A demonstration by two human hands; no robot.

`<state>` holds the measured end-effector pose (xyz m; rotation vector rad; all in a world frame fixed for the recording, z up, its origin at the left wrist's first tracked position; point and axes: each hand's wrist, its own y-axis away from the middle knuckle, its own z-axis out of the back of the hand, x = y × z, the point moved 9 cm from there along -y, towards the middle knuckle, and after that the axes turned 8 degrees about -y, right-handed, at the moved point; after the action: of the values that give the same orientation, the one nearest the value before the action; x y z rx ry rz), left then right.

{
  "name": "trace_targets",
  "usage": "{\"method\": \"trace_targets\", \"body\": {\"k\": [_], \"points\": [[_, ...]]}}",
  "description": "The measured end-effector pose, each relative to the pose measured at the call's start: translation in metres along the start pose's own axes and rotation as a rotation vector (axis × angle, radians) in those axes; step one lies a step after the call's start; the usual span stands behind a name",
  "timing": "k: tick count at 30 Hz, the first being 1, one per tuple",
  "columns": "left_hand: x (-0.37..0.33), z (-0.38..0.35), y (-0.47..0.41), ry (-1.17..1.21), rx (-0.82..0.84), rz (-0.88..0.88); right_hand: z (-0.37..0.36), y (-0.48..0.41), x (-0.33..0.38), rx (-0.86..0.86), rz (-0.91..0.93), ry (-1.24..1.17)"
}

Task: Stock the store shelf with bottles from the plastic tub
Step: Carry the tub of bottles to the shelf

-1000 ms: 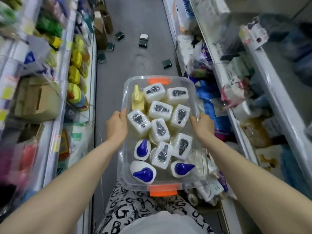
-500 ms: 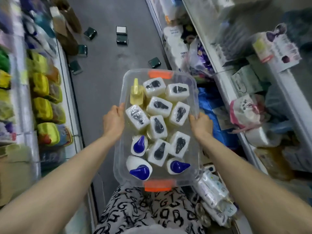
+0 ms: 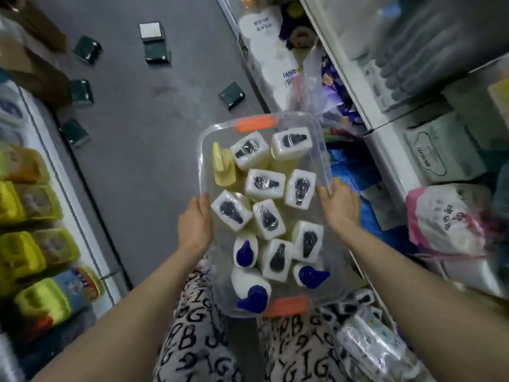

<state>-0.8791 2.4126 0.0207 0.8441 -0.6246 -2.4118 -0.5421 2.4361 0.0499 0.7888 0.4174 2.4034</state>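
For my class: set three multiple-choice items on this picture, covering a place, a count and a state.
1. Where in the tub does the yellow bottle stand? A far-left corner; B near-right corner; C centre.
2. How many blue caps show? A one; B three; C six.
3. What supports the tub? A the floor; B a shelf; C the left hand and right hand.
Answers: A, it stands at the far end, left side; B, three sit at the near end; C, each hand grips a long side.
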Motion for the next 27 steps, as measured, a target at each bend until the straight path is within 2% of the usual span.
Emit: {"method": "trace_targets", "body": {"k": [5, 13, 21, 27], "points": [[0.004, -0.047, -0.083, -0.091, 0.111, -0.035, -0.064, -0.058, -0.034, 0.024, -0.124, 0.008], [0.05, -0.134, -0.185, -0.192, 0.179, -0.023, -0.162, -0.145, -0.078, 0.09, -0.168, 0.045], [0.088, -0.222, -0.226, -0.175, 0.273, 0.082, -0.228, -0.216, -0.112, 0.18, -0.124, 0.128], [0.106, -0.276, -0.26, -0.11, 0.265, 0.119, -0.268, -0.256, -0.141, 0.19, -0.144, 0.155]]}}
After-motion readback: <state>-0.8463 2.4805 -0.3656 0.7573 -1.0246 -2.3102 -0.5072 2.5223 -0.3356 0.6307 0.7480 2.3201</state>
